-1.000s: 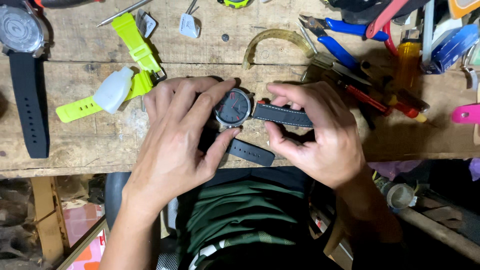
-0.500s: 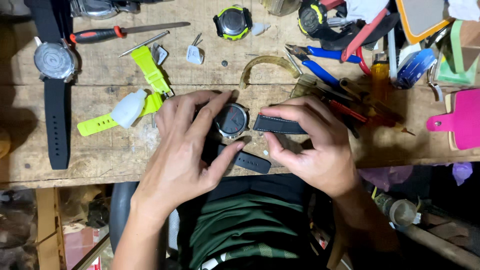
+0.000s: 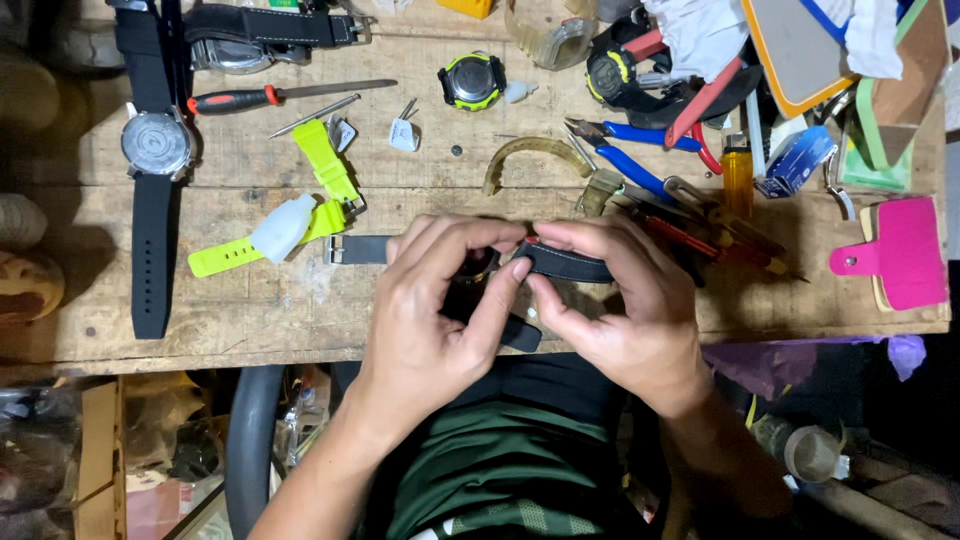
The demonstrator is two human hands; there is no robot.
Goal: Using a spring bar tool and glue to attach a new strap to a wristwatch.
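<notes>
The round dark-cased wristwatch (image 3: 478, 268) sits between the two hands, just above the near edge of the worn wooden workbench (image 3: 300, 320), lifted slightly off the boards as far as can be told. Most of its case is hidden behind the fingers. The left hand (image 3: 440, 300) is closed round the case, thumb and forefinger pinching it, apparently so that the head stays fixed while the strap is worked. The right hand (image 3: 620, 300) grips the black stitched strap piece (image 3: 565, 265) that runs rightward from the case, fingers clamped along its length, thumb tip pressing toward the joint; the grip suggests the strap is being steadied at the lug. A second black strap end (image 3: 520, 335) hangs below the hands, over the bench edge.

Left of the left hand, touching nothing held, lies a loose black strap with a metal buckle (image 3: 358, 250). Further left lie a lime-green rubber strap (image 3: 325, 165) and a small white plastic bottle (image 3: 282, 228) resting across it. Well to the left, a large black-strapped watch (image 3: 155, 145) lies face up. Beyond the hands, further from the body: a red-handled screwdriver (image 3: 260, 98), a yellow-and-black digital watch head (image 3: 472, 80), blue-handled pliers (image 3: 640, 150). To the right of the right hand, a pink plastic paddle-shaped holder (image 3: 900, 255) lies flat.
</notes>
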